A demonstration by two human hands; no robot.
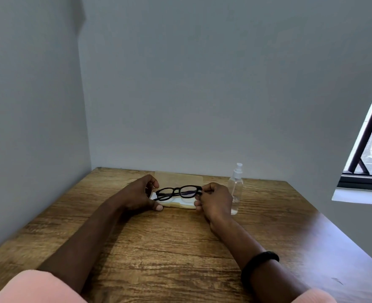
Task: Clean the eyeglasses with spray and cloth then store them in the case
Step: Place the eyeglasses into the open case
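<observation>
Black-framed eyeglasses (178,192), arms folded, hover just over an open translucent case (176,179) near the far side of the table. My right hand (214,199) pinches the right end of the frame. My left hand (141,193) rests at the case's left end, thumb on the table, fingers curled and apart next to the frame's left end. Something white, perhaps the cloth (169,202), lies inside the case under the glasses. A clear spray bottle (236,189) with a white nozzle stands upright just right of my right hand.
The wooden table (169,248) fits into a corner, with grey walls at the left and back. A window with dark bars (371,149) is at the right. A black band sits on my right wrist.
</observation>
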